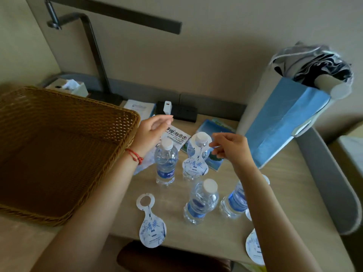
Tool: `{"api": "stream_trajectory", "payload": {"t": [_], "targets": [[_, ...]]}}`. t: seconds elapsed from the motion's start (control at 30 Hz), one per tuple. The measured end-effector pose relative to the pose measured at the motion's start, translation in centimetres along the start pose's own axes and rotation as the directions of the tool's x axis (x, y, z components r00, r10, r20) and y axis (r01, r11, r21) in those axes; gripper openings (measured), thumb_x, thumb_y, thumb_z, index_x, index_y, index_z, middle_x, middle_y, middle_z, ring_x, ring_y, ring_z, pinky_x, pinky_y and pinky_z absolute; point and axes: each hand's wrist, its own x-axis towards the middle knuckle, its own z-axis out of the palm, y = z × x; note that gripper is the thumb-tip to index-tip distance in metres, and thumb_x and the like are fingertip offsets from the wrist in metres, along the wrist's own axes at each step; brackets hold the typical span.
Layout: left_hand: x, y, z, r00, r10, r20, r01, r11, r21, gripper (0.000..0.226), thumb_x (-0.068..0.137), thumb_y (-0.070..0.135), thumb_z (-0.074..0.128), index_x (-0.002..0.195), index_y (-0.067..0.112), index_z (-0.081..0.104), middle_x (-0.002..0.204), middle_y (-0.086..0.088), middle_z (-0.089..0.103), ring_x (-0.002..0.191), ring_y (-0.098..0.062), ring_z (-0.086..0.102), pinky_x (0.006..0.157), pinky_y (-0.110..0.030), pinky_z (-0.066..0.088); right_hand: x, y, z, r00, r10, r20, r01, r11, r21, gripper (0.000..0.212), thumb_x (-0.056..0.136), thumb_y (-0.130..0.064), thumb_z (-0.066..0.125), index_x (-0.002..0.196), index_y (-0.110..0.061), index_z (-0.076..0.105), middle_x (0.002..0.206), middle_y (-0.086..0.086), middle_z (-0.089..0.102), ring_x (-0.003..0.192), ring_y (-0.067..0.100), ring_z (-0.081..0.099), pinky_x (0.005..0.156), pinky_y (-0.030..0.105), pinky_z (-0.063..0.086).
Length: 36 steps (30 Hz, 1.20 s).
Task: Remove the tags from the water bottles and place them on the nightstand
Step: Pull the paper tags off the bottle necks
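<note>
low in the frame, our loose paper tag lay flat; our right hand pinched the tagged clear plastic bottle's collar, left hand relaxed, empty; tugging might topple it.

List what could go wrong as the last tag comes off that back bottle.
The right hand pinches the tag still looped over the back bottle; a sideways pull may tip it into the neighbouring bottle. The right forearm passes over another bottle and may knock it. The loose tag lies near the nightstand edge and may slide off.
</note>
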Motion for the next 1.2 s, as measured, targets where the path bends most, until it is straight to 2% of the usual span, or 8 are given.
{"api": "stream_trajectory", "payload": {"t": [0.33, 0.53, 0.73, 0.83, 0.93, 1.03, 1.13, 1.2], "targets": [[6.3, -4.6, 0.8, 0.844, -0.196, 0.499, 0.249, 0.968, -0.041, 0.023, 0.083, 0.026, 0.061, 0.104, 0.035, 0.06, 0.108, 0.013, 0.066, 0.101, 0.002, 0.061, 0.08, -0.016, 0.051, 2.1, 2.1, 0.6, 0.991, 0.092, -0.092, -0.093, 0.996, -0.006, 0.016, 0.088, -0.016, 0.06, 0.073, -0.017, 0.065, 0.064, 0.004, 0.065, 0.041, 0.004, 0.054, 0.044, 0.016, 0.048], [6.5, -6.0, 2.7, 0.634, -0.239, 0.736, 0.374, 0.927, -0.021, 0.039, 0.074, 0.029, 0.071, 0.112, 0.033, 0.061, 0.123, 0.007, 0.061, 0.115, -0.014, 0.057, 0.092, -0.028, 0.05, 2.4, 3.0, 0.9, 0.984, 0.128, -0.127, -0.126, 0.992, 0.027, 0.015, 0.086, -0.016, 0.062, 0.072, -0.014, 0.067, 0.062, 0.005, 0.064, 0.042, 0.005, 0.055, 0.044, 0.015, 0.046], [6.1, -5.6, 3.6, 0.525, -0.24, 0.817, 0.437, 0.899, -0.016, 0.044, 0.085, 0.008, 0.057, 0.128, 0.015, 0.05, 0.136, -0.01, 0.051, 0.123, -0.023, 0.05, 0.106, -0.047, 0.038, 2.4, 3.6, 1.3, 0.979, 0.163, -0.123, -0.159, 0.986, 0.041, 0.021, 0.086, -0.016, 0.063, 0.065, -0.011, 0.064, 0.059, 0.004, 0.059, 0.042, 0.007, 0.053, 0.044, 0.019, 0.045], [5.1, -6.0, 3.3, 0.666, -0.309, 0.679, 0.481, 0.874, -0.075, 0.028, 0.091, -0.007, 0.036, 0.093, -0.006, 0.064, 0.103, -0.036, 0.062, 0.089, 0.001, 0.064, 0.097, -0.03, 0.047, 2.4, 3.6, 1.5, 0.979, 0.173, -0.11, -0.164, 0.983, 0.084, 0.02, 0.086, -0.012, 0.062, 0.066, -0.01, 0.065, 0.057, 0.003, 0.059, 0.042, 0.007, 0.053, 0.045, 0.018, 0.044], [3.5, -9.3, 2.1, 0.752, -0.512, 0.415, 0.646, 0.699, -0.308, 0.06, 0.094, -0.011, 0.013, 0.058, 0.002, 0.059, 0.05, -0.007, 0.06, 0.042, 0.0, 0.055, 0.074, -0.02, 0.048, 2.3, 3.6, 1.4, 0.978, 0.186, -0.09, -0.172, 0.973, 0.151, 0.019, 0.085, -0.007, 0.06, 0.068, -0.01, 0.067, 0.055, 0.002, 0.06, 0.044, 0.007, 0.054, 0.046, 0.018, 0.044], [3.2, -9.9, 2.0, 0.789, -0.527, 0.316, 0.613, 0.711, -0.344, 0.033, 0.093, -0.01, 0.026, 0.077, 0.003, 0.052, 0.071, -0.007, 0.051, 0.065, -0.013, 0.053, 0.071, -0.023, 0.041, 2.2, 3.6, 1.3, 0.981, 0.178, -0.077, -0.164, 0.973, 0.162, 0.019, 0.086, -0.006, 0.06, 0.069, -0.009, 0.067, 0.055, 0.001, 0.06, 0.045, 0.007, 0.054, 0.048, 0.018, 0.046], [2.9, -7.4, 2.2, 0.821, -0.39, 0.417, 0.539, 0.771, -0.339, 0.032, 0.083, -0.002, 0.052, 0.061, 0.017, 0.066, 0.068, -0.001, 0.063, 0.074, -0.018, 0.057, 0.071, -0.02, 0.049, 2.3, 3.4, 1.2, 0.986, 0.151, -0.072, -0.137, 0.976, 0.169, 0.02, 0.086, -0.005, 0.06, 0.068, -0.01, 0.067, 0.052, -0.002, 0.06, 0.047, 0.008, 0.055, 0.049, 0.017, 0.047], [3.7, -5.9, 2.5, 0.76, -0.332, 0.559, 0.534, 0.809, -0.245, 0.011, 0.076, 0.008, 0.063, 0.084, 0.011, 0.071, 0.092, -0.005, 0.069, 0.093, -0.024, 0.059, 0.088, -0.028, 0.048, 2.5, 3.1, 1.1, 0.99, 0.124, -0.07, -0.11, 0.977, 0.182, 0.02, 0.086, -0.005, 0.059, 0.069, -0.011, 0.067, 0.051, -0.004, 0.061, 0.048, 0.008, 0.055, 0.05, 0.016, 0.048]]}}
